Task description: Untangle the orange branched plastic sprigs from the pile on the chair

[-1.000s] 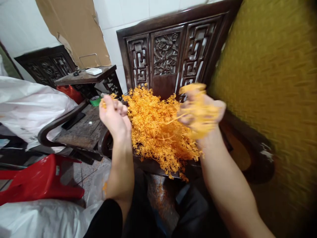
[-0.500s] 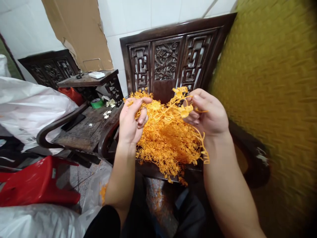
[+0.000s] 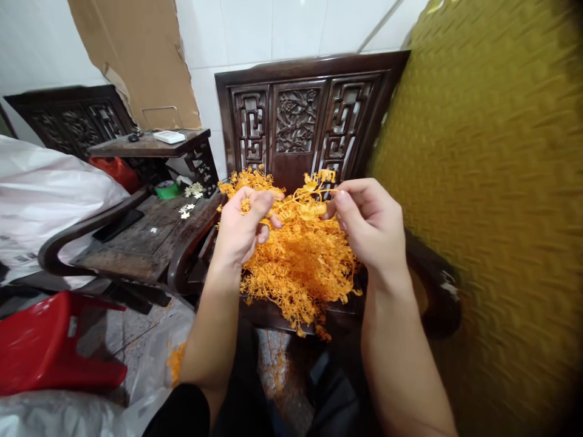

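A branching orange plastic sprig (image 3: 314,209) with thin stems and small curled prongs stretches between my hands. My left hand (image 3: 243,227) is closed on its left end, thumb against the fingers. On the other side, my right hand (image 3: 376,221) pinches a thin stem of the same sprig between thumb and forefinger. Below and behind both hands lies a heaped tangle of similar orange plastic sprigs (image 3: 296,261) on the seat of a dark carved wooden chair (image 3: 294,161).
To the left, a second wooden chair (image 3: 132,243) bears green tape (image 3: 168,190) and pale flower-shaped pieces (image 3: 194,190). A red plastic stool (image 3: 40,346) and white bags (image 3: 54,194) stand left. A textured yellow panel (image 3: 483,164) rises close on the right.
My right hand has come closer to the left, still pinching the sprig. A curly orange strand that hung beside my right wrist no longer shows. The camera view has shifted slightly.
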Demonstrator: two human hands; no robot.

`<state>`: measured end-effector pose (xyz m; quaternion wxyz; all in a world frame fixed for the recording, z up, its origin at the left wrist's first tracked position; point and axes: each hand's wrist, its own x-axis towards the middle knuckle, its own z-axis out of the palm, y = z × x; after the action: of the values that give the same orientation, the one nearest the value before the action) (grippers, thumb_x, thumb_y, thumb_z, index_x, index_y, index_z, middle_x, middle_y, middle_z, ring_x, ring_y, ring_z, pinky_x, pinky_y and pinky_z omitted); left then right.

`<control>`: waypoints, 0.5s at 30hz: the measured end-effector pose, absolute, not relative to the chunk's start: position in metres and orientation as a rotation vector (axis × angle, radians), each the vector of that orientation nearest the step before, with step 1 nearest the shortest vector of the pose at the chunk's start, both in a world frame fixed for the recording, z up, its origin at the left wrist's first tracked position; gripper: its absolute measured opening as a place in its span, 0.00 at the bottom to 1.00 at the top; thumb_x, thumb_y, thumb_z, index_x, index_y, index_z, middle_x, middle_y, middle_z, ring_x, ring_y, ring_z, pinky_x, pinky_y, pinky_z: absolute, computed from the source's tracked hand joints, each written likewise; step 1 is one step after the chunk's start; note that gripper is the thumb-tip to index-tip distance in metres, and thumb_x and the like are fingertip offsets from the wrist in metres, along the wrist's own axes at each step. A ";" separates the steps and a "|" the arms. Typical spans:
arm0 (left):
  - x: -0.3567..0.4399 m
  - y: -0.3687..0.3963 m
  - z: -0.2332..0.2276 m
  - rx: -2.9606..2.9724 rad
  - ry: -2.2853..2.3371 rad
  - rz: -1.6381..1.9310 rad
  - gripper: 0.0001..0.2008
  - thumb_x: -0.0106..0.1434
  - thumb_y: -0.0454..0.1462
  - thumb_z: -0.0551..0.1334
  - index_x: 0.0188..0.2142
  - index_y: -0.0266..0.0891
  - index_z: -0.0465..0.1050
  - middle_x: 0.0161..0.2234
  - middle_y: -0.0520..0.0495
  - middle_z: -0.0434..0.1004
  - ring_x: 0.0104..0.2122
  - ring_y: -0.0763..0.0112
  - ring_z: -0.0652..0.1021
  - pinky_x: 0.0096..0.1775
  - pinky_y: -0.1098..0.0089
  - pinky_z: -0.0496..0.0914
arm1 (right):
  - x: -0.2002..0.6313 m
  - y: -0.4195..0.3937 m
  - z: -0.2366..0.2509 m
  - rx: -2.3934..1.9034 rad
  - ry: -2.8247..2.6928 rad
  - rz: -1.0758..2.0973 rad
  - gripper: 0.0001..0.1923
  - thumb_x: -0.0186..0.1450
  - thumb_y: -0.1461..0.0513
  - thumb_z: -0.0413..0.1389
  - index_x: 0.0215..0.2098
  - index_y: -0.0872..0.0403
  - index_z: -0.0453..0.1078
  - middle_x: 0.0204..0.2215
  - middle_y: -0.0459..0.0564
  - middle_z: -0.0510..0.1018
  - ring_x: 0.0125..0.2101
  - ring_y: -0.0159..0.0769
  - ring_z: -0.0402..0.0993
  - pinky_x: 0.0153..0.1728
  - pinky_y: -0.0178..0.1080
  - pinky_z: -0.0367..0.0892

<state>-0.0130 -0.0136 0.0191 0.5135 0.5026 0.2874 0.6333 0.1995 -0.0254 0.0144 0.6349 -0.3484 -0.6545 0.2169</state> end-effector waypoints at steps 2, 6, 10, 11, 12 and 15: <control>-0.012 -0.012 0.018 1.218 0.685 1.585 0.29 0.54 0.44 0.79 0.30 0.42 0.57 0.33 0.51 0.78 0.24 0.77 0.80 0.15 0.80 0.59 | 0.207 -0.025 0.015 -0.928 -1.583 0.427 0.08 0.74 0.56 0.59 0.40 0.52 0.75 0.29 0.46 0.80 0.25 0.30 0.69 0.26 0.36 0.61; -0.011 -0.012 0.014 1.298 0.695 1.699 0.25 0.56 0.40 0.78 0.29 0.42 0.59 0.30 0.52 0.78 0.24 0.76 0.81 0.17 0.80 0.65 | 0.209 -0.031 0.020 -1.108 -1.599 -0.011 0.05 0.69 0.59 0.63 0.40 0.52 0.78 0.40 0.53 0.80 0.37 0.39 0.75 0.36 0.42 0.68; -0.007 -0.016 0.014 1.514 0.701 1.595 0.22 0.59 0.41 0.77 0.29 0.41 0.62 0.27 0.52 0.78 0.24 0.75 0.81 0.20 0.78 0.69 | 0.187 -0.045 0.026 -0.965 -1.765 -0.304 0.06 0.71 0.60 0.60 0.45 0.52 0.75 0.47 0.55 0.81 0.52 0.48 0.73 0.54 0.52 0.65; -0.005 -0.018 0.015 1.547 0.698 1.573 0.22 0.59 0.41 0.77 0.29 0.41 0.62 0.26 0.53 0.77 0.24 0.75 0.81 0.20 0.78 0.70 | 0.181 -0.047 0.026 -0.947 -1.854 -0.296 0.05 0.72 0.60 0.59 0.45 0.52 0.75 0.46 0.54 0.82 0.51 0.48 0.74 0.53 0.52 0.64; -0.004 -0.019 0.016 1.561 0.693 1.566 0.23 0.59 0.42 0.77 0.29 0.41 0.62 0.26 0.53 0.78 0.24 0.75 0.81 0.21 0.78 0.71 | 0.176 -0.049 0.026 -0.947 -1.920 -0.263 0.05 0.73 0.60 0.59 0.44 0.52 0.75 0.43 0.52 0.83 0.48 0.46 0.74 0.51 0.50 0.65; -0.003 -0.021 0.018 1.536 0.668 1.574 0.24 0.58 0.42 0.78 0.29 0.40 0.61 0.32 0.50 0.80 0.27 0.73 0.84 0.23 0.77 0.76 | 0.173 -0.049 0.025 -0.980 -1.926 -0.074 0.06 0.74 0.61 0.58 0.39 0.54 0.75 0.34 0.50 0.82 0.37 0.39 0.75 0.41 0.44 0.65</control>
<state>-0.0033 -0.0215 0.0182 0.4093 0.6098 0.2651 0.6248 0.1730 -0.0490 0.0252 0.4705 -0.3998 -0.7860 -0.0303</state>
